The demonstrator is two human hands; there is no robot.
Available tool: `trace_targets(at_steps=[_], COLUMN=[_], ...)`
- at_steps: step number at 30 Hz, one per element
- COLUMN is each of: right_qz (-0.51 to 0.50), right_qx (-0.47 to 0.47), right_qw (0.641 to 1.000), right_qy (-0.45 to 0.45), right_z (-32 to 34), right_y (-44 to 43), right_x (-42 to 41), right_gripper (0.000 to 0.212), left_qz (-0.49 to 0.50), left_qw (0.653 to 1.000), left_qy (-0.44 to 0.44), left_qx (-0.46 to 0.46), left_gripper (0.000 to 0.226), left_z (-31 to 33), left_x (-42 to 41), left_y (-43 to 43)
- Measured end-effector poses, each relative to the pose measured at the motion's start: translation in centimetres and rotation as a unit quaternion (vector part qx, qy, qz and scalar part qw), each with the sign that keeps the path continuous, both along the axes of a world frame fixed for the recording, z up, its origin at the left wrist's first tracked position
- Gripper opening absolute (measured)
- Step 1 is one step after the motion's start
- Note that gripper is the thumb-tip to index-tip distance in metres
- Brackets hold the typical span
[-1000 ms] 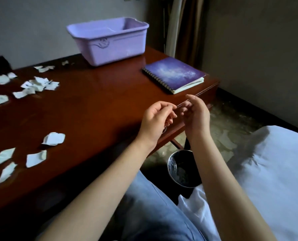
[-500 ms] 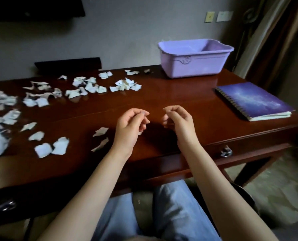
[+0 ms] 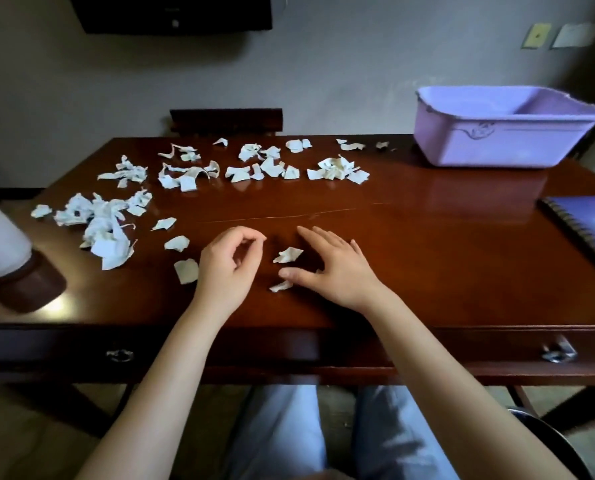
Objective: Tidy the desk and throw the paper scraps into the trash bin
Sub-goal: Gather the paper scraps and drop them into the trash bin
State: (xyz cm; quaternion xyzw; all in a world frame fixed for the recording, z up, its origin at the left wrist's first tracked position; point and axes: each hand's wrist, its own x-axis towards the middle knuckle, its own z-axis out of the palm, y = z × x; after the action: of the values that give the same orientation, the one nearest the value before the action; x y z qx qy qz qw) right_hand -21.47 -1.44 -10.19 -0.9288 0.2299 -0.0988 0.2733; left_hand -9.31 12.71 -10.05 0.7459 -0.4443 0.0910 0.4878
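Note:
Several white paper scraps lie scattered over the dark wooden desk (image 3: 427, 258), most of them in heaps at the left (image 3: 98, 220) and along the back (image 3: 261, 164). My right hand (image 3: 330, 268) is spread open just over the desk, its thumb touching a small scrap (image 3: 280, 286), with another scrap (image 3: 288, 254) lying under its fingers' reach. My left hand (image 3: 228, 265) hovers beside it with loosely curled fingers and holds nothing. A further scrap (image 3: 186, 270) lies just left of that hand. The dark trash bin's rim (image 3: 545, 427) shows at the bottom right, below the desk.
A lilac plastic tub (image 3: 497, 133) stands at the back right of the desk. A purple spiral notebook (image 3: 587, 223) lies at the right edge. A white and brown lamp-like object (image 3: 8, 261) sits at the left. Drawer handles (image 3: 557, 351) face my knees.
My view swung left from the bin beside the desk to the desk top. Both hands moved from the bin side over the desk, and the right hand opened out over the near scraps.

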Motion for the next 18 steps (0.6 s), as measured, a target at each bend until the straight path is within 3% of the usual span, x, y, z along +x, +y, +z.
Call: trace_targets(at_steps=[5, 10, 14, 18], right_qz=[0.046, 0.037, 0.029, 0.015], right_qx=[-0.072, -0.107, -0.107, -0.146], right_qw=[0.994, 0.991, 0.994, 0.989], right_qy=[0.063, 0.066, 0.021, -0.035], right_z=[0.0, -0.6, -0.8, -1.2], right_y=[1.5, 1.5, 1.5, 1.6], right_x=[2.2, 2.9, 3.0, 3.0], right_gripper=[0.084, 0.058, 0.048, 0.035], left_qz=[0.087, 0.206, 0.124, 0.066], left_qw=[0.99, 0.948, 0.934, 0.942], left_qy=[-0.1, -0.082, -0.029, -0.066], left_qx=[0.037, 0.227, 0.333, 0.322], left_gripper=[0.027, 0.043, 0.058, 0.042], left_z=[-0.5, -0.9, -1.2, -1.6], left_x=[1.7, 2.8, 2.7, 2.0], left_y=[2.3, 4.0, 3.7, 3.1])
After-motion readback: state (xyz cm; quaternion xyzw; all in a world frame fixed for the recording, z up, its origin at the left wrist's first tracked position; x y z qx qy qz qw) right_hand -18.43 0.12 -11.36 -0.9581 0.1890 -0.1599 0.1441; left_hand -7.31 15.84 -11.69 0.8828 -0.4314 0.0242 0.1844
